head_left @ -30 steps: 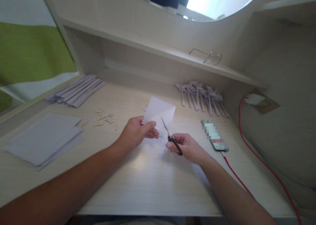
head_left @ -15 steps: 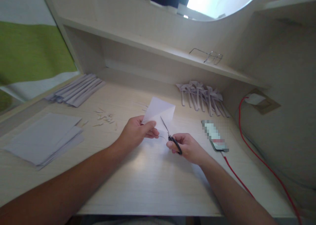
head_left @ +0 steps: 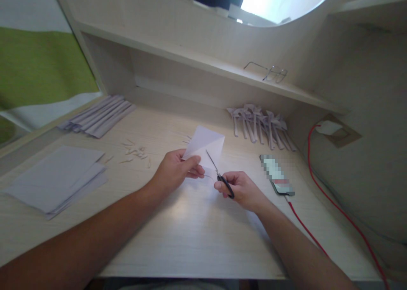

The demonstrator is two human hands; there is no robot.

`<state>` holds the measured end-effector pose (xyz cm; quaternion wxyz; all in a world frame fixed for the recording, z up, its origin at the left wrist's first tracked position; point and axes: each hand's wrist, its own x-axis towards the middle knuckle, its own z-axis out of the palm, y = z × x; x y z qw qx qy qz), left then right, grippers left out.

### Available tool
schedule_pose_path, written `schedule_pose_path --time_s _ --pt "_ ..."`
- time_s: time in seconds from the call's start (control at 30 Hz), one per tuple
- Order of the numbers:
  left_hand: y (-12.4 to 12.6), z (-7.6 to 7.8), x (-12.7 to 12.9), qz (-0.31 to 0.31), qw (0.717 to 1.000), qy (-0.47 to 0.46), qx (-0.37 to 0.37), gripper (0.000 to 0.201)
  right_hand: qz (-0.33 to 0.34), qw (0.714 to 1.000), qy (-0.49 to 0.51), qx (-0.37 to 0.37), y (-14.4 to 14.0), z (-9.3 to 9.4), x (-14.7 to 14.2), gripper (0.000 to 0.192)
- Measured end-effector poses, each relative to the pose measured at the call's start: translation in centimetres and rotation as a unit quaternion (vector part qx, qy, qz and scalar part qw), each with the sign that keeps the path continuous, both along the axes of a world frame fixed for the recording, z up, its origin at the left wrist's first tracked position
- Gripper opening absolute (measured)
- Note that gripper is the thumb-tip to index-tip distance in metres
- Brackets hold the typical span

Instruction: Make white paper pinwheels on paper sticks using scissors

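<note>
My left hand (head_left: 178, 170) pinches the near corner of a folded white paper sheet (head_left: 205, 143) and holds it tilted above the desk (head_left: 190, 235). My right hand (head_left: 241, 190) grips small black-handled scissors (head_left: 219, 175). Their thin blades are parted and point up and left across the paper's lower edge. The two hands sit close together at the middle of the desk.
A stack of white sheets (head_left: 57, 177) lies at the left, folded paper strips (head_left: 100, 116) behind it, small paper scraps (head_left: 135, 152) between. Finished paper pieces (head_left: 260, 124) lie at back right. A phone (head_left: 276, 175) on a red cable (head_left: 337, 205) lies right; glasses (head_left: 267, 73) rest on the shelf.
Almost nothing has moved. The scissors and the paper have shifted a few pixels while both hands keep their hold.
</note>
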<state>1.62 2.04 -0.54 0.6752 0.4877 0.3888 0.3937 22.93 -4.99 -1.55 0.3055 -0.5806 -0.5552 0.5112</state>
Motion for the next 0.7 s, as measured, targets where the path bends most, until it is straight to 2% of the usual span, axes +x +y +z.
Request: schedule_pose_path --time_s 0.17,0.37,0.47,0.57,0.7 --pt "0.0 0.1 0.1 0.001 1.000 0.000 -0.001 0.027 -0.009 1.000 0.002 0.002 0.1 0.0 -0.1 0.046" --pt "0.0 -0.1 0.2 0.002 1.000 0.002 -0.002 0.030 -0.028 1.000 -0.001 -0.008 0.1 0.9 -0.6 0.050" --pt "0.1 -0.1 0.2 0.010 1.000 -0.008 -0.002 0.029 -0.011 1.000 -0.017 -0.018 0.0 1.1 -0.6 0.051" --pt "0.1 0.2 0.1 0.048 0.999 -0.012 0.011 0.027 0.033 0.998 -0.039 -0.035 -0.2 0.9 -0.3 0.047" --pt "0.4 0.9 -0.2 0.129 0.991 -0.021 0.029 0.023 0.073 0.994 -0.054 -0.055 -0.4 1.0 0.7 0.041"
